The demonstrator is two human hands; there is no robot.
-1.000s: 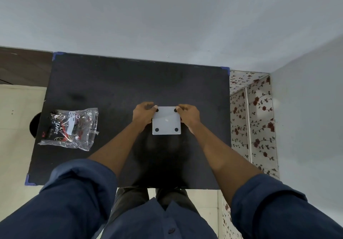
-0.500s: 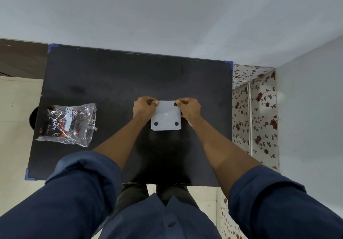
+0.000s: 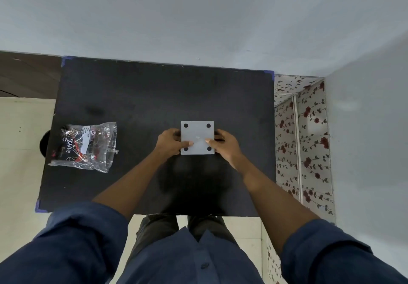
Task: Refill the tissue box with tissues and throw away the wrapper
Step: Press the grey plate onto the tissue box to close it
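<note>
A square white tissue box (image 3: 197, 133) lies bottom-up on the black table (image 3: 143, 98), showing a flat white base with a black round foot near each corner. My left hand (image 3: 171, 142) grips its left side, thumb resting on the base. My right hand (image 3: 224, 143) grips its right side, thumb also on the base. A clear plastic wrapper (image 3: 86, 146) with red and black print lies crumpled at the table's left edge, apart from both hands. No loose tissues are visible.
A grey wall runs behind the table. A flowered cabinet (image 3: 304, 133) stands against the table's right side. Pale floor tiles (image 3: 19, 162) lie to the left, with a dark round object (image 3: 45, 146) just past the table's left edge.
My hands slid from the box's far corners toward its near half, thumbs now pressing on the base. The box stays on the table; the camera view shifted slightly.
</note>
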